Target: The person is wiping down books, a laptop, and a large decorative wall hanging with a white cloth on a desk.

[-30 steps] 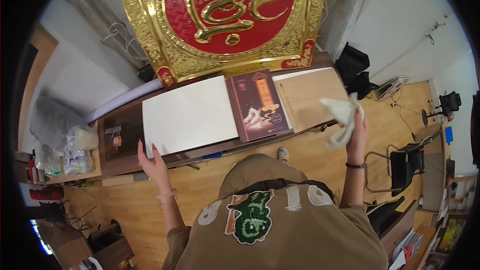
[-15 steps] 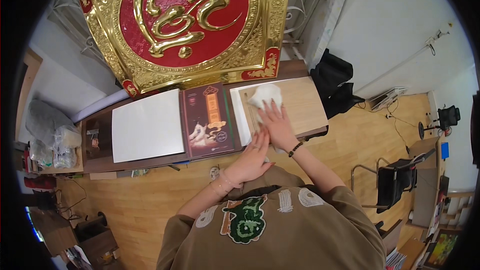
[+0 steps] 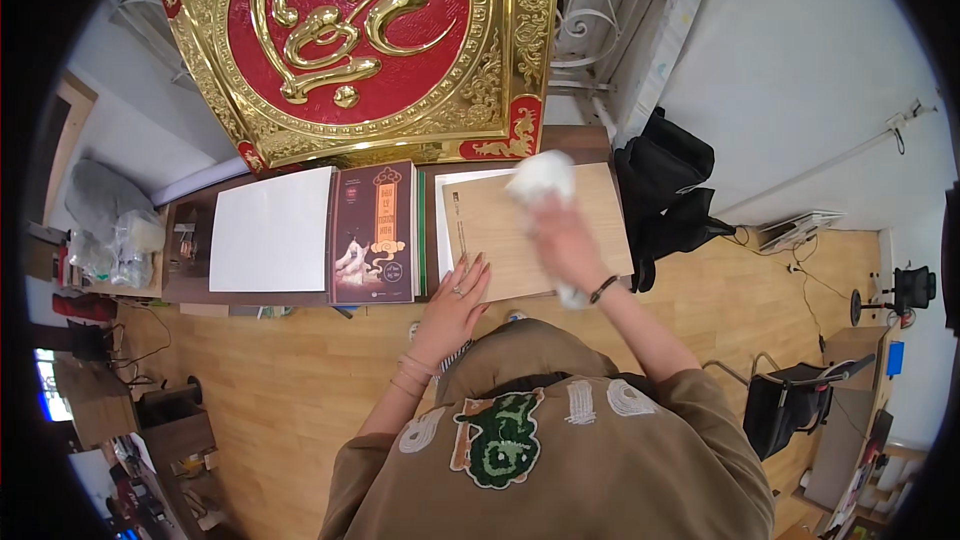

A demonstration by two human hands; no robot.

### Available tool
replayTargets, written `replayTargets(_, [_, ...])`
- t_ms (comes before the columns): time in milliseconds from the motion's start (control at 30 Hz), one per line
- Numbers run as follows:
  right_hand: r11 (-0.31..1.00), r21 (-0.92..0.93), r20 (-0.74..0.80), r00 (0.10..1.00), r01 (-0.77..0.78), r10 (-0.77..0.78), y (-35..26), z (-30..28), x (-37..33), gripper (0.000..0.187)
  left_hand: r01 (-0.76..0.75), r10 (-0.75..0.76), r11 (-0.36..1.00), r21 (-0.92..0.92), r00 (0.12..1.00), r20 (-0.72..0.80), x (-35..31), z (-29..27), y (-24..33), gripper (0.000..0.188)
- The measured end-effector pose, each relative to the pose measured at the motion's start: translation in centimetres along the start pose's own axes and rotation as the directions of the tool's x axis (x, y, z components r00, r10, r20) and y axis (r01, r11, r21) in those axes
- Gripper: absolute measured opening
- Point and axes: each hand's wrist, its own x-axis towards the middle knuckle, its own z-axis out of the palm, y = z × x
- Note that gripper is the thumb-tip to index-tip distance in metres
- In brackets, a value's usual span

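Observation:
A light wood-coloured flat board, with a narrow dark printed strip along its left side, lies on a dark brown table. My right hand, smeared by motion, presses a crumpled white cloth onto the board's upper part; part of the cloth also shows below the palm. My left hand rests at the board's near left corner, fingers stretched out and holding nothing. To the left stands a dark brown book with an orange panel and a pale figure on its cover.
A blank white rectangular panel lies left of the book. Behind the table's contents leans a large gold-framed red plaque with raised gold lettering. A black bag sits at the right end. Clear plastic bags are at far left.
My right hand and the cloth have moved right across the board, away from my left hand. My left hand has shifted slightly left. The head view has shifted too.

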Motion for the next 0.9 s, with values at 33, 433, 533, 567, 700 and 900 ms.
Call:
replayTargets(33, [0.986,-0.061,-0.163,0.976,-0.158,0.146,2.4,0.1,-0.1,0.050,0.004,-0.004,1.000,-0.006,1.000,-0.008,0.1,0.0,0.2,0.061])
replayTargets(433, [0.971,0.147,-0.082,0.980,0.190,-0.180,-3.5,1.6,3.2,0.046,0.020,-0.022,1.000,-0.022,0.998,-0.059,0.1,0.6,0.2,0.059])
replayTargets(533, [0.953,0.144,-0.170,0.955,0.266,-0.242,-4.2,1.4,2.8,0.045,0.001,0.000,1.000,0.010,0.996,-0.092,-0.2,1.2,-0.3,0.062])
replayTargets(567, [0.953,0.145,-0.167,0.956,0.265,-0.240,-4.1,1.6,1.9,0.045,0.003,0.000,0.999,0.046,0.997,-0.079,-0.3,1.1,-0.5,0.061])
replayTargets(700, [0.974,0.072,-0.045,0.976,0.215,-0.212,-0.5,-0.1,-0.1,0.043,0.025,-0.019,0.998,0.062,0.995,-0.102,-0.2,0.7,0.4,0.061])
replayTargets(900, [0.980,-0.019,-0.146,0.969,0.196,-0.197,1.1,0.0,-6.0,0.044,0.025,-0.015,0.996,0.080,0.993,-0.118,-0.7,1.5,-0.5,0.060])
